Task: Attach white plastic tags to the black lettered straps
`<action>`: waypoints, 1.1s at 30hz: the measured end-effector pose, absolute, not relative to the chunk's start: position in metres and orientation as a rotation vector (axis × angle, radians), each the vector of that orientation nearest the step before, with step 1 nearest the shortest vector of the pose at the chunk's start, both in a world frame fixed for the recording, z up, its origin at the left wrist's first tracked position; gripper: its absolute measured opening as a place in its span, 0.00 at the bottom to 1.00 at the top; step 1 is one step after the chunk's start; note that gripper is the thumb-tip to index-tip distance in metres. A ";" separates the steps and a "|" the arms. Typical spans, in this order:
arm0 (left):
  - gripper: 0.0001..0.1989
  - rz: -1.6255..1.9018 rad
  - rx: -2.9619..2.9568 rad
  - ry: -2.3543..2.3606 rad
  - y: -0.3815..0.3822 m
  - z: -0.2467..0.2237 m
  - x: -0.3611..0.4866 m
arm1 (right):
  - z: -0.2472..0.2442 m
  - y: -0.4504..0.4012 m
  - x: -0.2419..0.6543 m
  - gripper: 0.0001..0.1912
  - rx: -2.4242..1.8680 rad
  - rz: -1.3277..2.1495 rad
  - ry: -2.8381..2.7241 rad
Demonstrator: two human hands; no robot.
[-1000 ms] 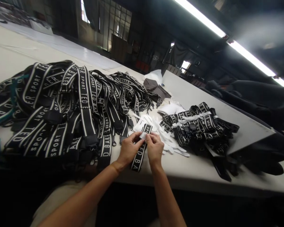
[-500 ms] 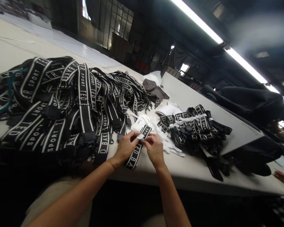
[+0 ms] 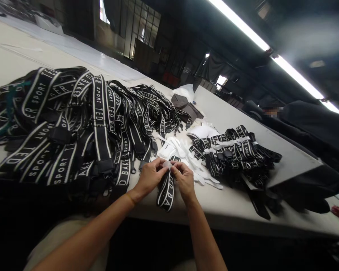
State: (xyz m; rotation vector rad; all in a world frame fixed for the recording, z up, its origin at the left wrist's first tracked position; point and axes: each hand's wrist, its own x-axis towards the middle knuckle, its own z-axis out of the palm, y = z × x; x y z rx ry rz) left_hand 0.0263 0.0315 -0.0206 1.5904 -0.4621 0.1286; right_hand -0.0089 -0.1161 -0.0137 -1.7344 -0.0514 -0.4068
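Between my two hands is a small white strip (image 3: 167, 164), which crosses a folded black strap (image 3: 166, 192) with white lettering and edge stripes. My left hand (image 3: 151, 176) pinches the strip from the left, thumb and forefinger together. From the right, my right hand (image 3: 184, 178) pinches at the strip's other side. The strap's lower loop hangs below my fingers near the table's front edge. Just beyond my hands lie loose white strips (image 3: 196, 165). Where the strip's ends meet is hidden by my fingers.
A large heap of similar straps (image 3: 73, 124) with black clips covers the left of the table (image 3: 147, 205). Bundled straps (image 3: 228, 148) wrapped with white strips lie to the right. Dark cloth pieces (image 3: 183, 105) and a white plastic bag (image 3: 184, 91) sit behind. Black covered material (image 3: 313, 124) stands further right.
The folded strap between my hands has swung slightly right and its lettered lower end hangs lower. My fingertips have come closer over the white strip. The view has shifted slightly.
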 end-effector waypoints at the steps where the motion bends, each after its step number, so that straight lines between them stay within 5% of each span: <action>1: 0.07 0.125 1.609 -0.454 0.032 -0.020 0.026 | -0.015 -0.116 -0.009 0.08 -1.727 -0.393 -0.049; 12: 0.09 0.145 1.888 -0.511 0.046 -0.019 0.031 | -0.004 -0.101 0.004 0.07 -2.164 -0.440 -0.056; 26: 0.11 0.491 2.203 -0.732 0.037 -0.033 0.024 | -0.009 -0.110 0.019 0.08 -1.860 -0.182 0.023; 33: 0.13 0.477 2.184 -0.812 0.038 -0.033 0.023 | -0.001 -0.102 0.012 0.03 -2.164 -0.387 0.010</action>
